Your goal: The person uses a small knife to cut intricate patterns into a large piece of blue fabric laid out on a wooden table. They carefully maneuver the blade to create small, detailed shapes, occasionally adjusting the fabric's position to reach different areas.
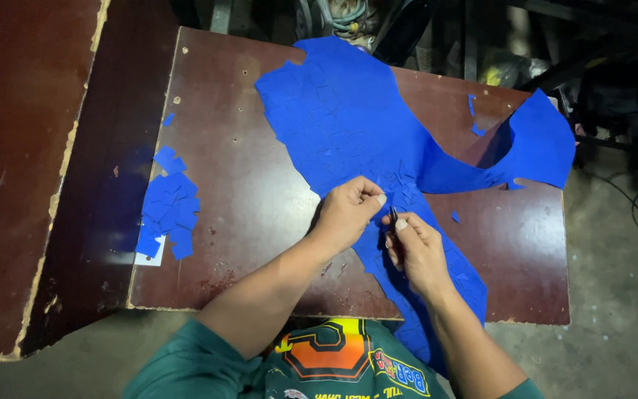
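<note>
While both hands work at the middle of the brown desk, count one big blue sheet, one pile of small blue cut pieces, and a few loose blue scraps scattered farther out. That sheet runs long from the far edge of the desk, past the fingers, and down over the near edge toward the person's green shirt, with a side flap curling away to the right of the fingers. Left hand now: fingers curled tight, pinching the sheet right at its scored, cut-up area. Right hand, just beside it and almost touching: fingers closed around a thin dark tool, its tip pointing up and away, meeting the sheet just beside the left fingertips. What kind of tool it is, too small to tell. The pile of cut pieces sits well off to the left of the fingers, near the desk's left edge, partly on a white slip.
</note>
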